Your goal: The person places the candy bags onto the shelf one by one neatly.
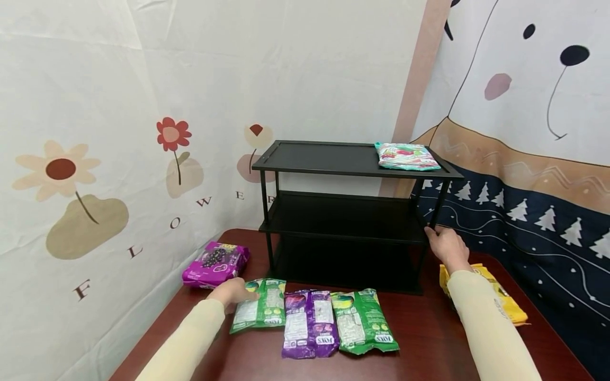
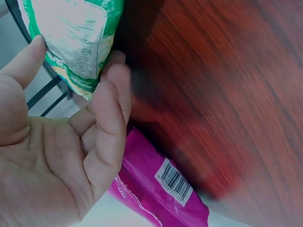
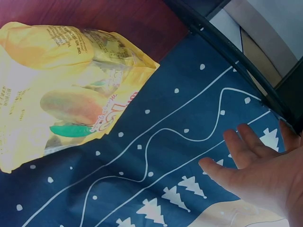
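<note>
We seem to be in a draped corner of a room — home or studio, we cannot tell which. Creased flower-printed cloth (image 1: 143, 79) hangs on one side, and cloth with an animal face and little white trees (image 1: 538, 106) on the other. Before us, a reddish-brown table (image 1: 429, 344) bears a black three-tier rack (image 1: 329, 217) and bright packets (image 1: 311, 324) — rather like a small shop display.

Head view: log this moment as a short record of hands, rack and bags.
Left hand: holds the left green bag
Right hand: at the right side of the black rack
Rack top: turquoise bag, right end
Front row: left green bag, purple bag, right green bag
Far left: magenta bag
Far right: yellow bag
</note>
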`<state>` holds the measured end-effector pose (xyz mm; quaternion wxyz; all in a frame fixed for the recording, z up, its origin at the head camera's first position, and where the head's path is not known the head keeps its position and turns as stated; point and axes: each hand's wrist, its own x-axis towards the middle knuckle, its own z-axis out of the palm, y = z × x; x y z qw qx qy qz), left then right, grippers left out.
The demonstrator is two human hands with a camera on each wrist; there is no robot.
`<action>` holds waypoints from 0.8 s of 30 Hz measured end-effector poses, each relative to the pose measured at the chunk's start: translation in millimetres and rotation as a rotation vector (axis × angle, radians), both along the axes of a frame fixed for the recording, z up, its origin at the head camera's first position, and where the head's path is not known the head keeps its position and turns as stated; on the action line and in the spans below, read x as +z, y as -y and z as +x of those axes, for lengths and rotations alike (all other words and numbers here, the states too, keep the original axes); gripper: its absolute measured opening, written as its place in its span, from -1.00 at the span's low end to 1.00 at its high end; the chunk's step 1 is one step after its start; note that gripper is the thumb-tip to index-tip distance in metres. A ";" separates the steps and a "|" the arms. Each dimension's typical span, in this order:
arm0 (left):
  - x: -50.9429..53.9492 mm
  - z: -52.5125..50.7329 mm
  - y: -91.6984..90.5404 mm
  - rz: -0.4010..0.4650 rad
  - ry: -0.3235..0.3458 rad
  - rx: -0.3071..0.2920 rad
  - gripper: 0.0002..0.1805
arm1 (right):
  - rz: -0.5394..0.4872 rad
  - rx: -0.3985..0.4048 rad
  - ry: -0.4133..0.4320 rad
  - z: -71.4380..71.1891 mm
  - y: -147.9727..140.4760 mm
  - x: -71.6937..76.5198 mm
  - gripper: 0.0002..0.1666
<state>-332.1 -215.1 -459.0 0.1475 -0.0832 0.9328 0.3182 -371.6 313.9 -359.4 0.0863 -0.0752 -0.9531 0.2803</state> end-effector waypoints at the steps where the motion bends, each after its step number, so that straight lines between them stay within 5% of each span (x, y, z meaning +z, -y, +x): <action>1: 0.5 0.1 -0.2 0.006 0.001 0.003 -0.26 | -0.002 0.000 0.000 0.2 0.0 -0.2 -0.21; 13: 2.7 -4.2 6.0 -0.025 -0.033 0.008 -0.34 | -0.010 0.017 -0.004 0.3 0.9 0.2 -0.21; 24: 26.5 -7.4 7.5 -0.055 -0.148 -0.102 -0.74 | -0.014 0.025 -0.019 2.0 1.4 -0.1 -0.24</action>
